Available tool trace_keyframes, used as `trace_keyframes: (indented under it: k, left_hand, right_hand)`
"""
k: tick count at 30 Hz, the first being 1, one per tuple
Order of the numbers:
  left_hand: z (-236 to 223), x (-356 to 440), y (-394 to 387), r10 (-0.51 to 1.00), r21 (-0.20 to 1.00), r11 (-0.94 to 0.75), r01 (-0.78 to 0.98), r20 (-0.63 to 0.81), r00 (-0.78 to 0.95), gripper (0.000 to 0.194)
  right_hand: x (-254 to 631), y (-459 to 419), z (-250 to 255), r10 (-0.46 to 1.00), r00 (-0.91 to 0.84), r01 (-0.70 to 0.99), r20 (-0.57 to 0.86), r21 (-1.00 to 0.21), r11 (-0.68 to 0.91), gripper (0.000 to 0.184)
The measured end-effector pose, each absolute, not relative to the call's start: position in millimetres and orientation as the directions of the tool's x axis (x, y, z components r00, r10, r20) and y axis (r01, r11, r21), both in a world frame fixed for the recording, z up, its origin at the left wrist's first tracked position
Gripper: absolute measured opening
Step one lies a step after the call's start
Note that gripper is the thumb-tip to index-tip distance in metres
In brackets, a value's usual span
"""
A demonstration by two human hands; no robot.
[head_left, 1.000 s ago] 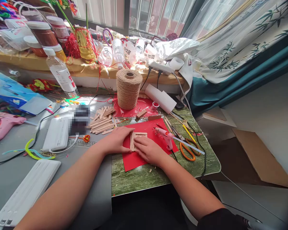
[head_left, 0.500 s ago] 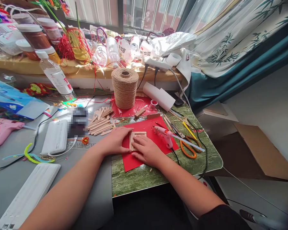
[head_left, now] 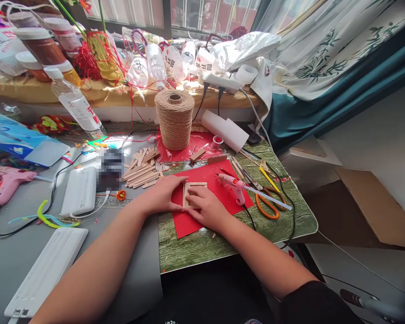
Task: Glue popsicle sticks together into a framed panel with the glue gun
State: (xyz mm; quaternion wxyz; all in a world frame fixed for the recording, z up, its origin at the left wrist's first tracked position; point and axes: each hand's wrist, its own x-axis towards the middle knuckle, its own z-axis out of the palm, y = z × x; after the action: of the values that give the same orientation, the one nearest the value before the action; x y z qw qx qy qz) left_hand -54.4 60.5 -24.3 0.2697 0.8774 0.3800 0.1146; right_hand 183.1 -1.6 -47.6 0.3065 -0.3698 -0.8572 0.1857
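A small square frame of wooden craft sticks point(head_left: 186, 194) lies on a sheet of red paper point(head_left: 185, 227). My left hand point(head_left: 160, 194) steadies its left side, with forefinger near the top corner and thumb near the bottom corner. Over the frame's right part and lower edge rests my right hand point(head_left: 209, 207), its fingers bent onto the sticks and hiding much of them. Just right of that hand, a pink glue gun point(head_left: 234, 186) lies on the red paper with a clear glue stick out of its back.
A pile of loose craft sticks point(head_left: 142, 170) lies behind my left hand. A twine spool point(head_left: 174, 119) stands at the back. Orange-handled scissors point(head_left: 268, 207) lie to the right, beside a black cord. Power banks point(head_left: 78, 191) and a second pink glue gun point(head_left: 9, 182) are at left.
My right hand's fingers have bent more, and its thumb has moved in to the frame's lower edge. My left hand stays at the left side. The view has shifted slightly.
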Motion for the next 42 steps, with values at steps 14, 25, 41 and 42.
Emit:
trace_keyframes:
  k: [14, 25, 41, 42]
  left_hand:
    - [-22.4, -53.6, 58.5, 0.728, 0.559, -0.572, 0.6, 0.009, 0.685, 0.096]
    - [-24.7, -50.0, 54.7, 0.722, 0.532, -0.592, 0.605, 0.016, 0.692, 0.094]
    - [-22.5, -46.8, 52.8, 0.741, 0.522, -0.567, 0.638, -0.015, 0.671, 0.09]
    - [-22.1, -46.8, 52.3, 0.742, 0.52, -0.566, 0.64, -0.018, 0.67, 0.089]
  right_hand:
    - [183.8, 0.1, -50.5, 0.722, -0.549, 0.536, 0.42, -0.486, 0.69, 0.03]
    - [184.2, 5.7, -55.9, 0.666, -0.6, 0.461, 0.443, -0.489, 0.74, 0.031]
    - [187.6, 4.4, -60.9, 0.688, -0.582, 0.466, 0.433, -0.515, 0.719, 0.03]
    - [187.7, 4.2, -60.8, 0.691, -0.58, 0.466, 0.432, -0.519, 0.716, 0.031]
